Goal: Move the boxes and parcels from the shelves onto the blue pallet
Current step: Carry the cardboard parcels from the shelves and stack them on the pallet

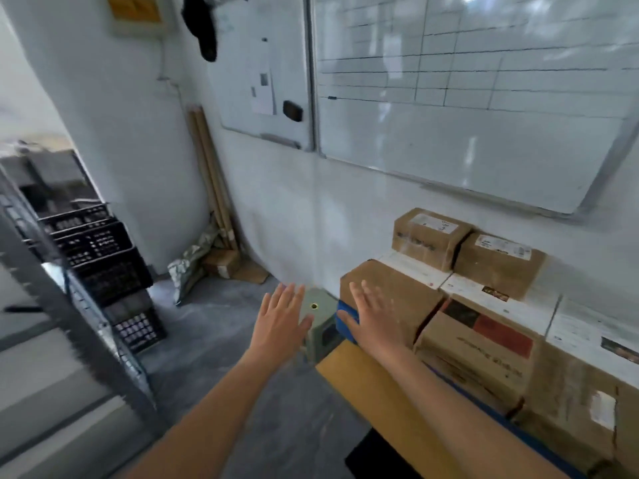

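A stack of cardboard boxes stands against the white wall on the right, resting on the blue pallet [346,318], of which only a corner and a thin edge show beneath them. The nearest box [390,299], plain brown, sits at the stack's left front corner. Its long axis appears to run away from the viewer toward the wall, one short end facing the viewer, though blur makes this uncertain. Behind it, two smaller labelled boxes [466,243] sit side by side on top of the pile, labels up.

Both hands are empty, with fingers straight and spread. The right hand [375,318] hovers at the near left face of the brown box, palm down; whether it touches the cardboard cannot be told. The left hand [281,321] hangs in the air well to the left of the box, over a small grey-green stool [320,328] that stands on the floor just beside the pallet corner.

The step in hand looks like settling this box into place or letting go of it. To do it well, the box should sit square, flush with its neighbours and fully on the pallet, not overhanging the blue corner.

Further out: a long yellow-brown carton [390,409] lies in the foreground, running diagonally along the pallet's edge. Stacked black crates [103,257] and grey metal shelving [52,288] stand on the left. Whiteboards [466,133] hang on the wall above.
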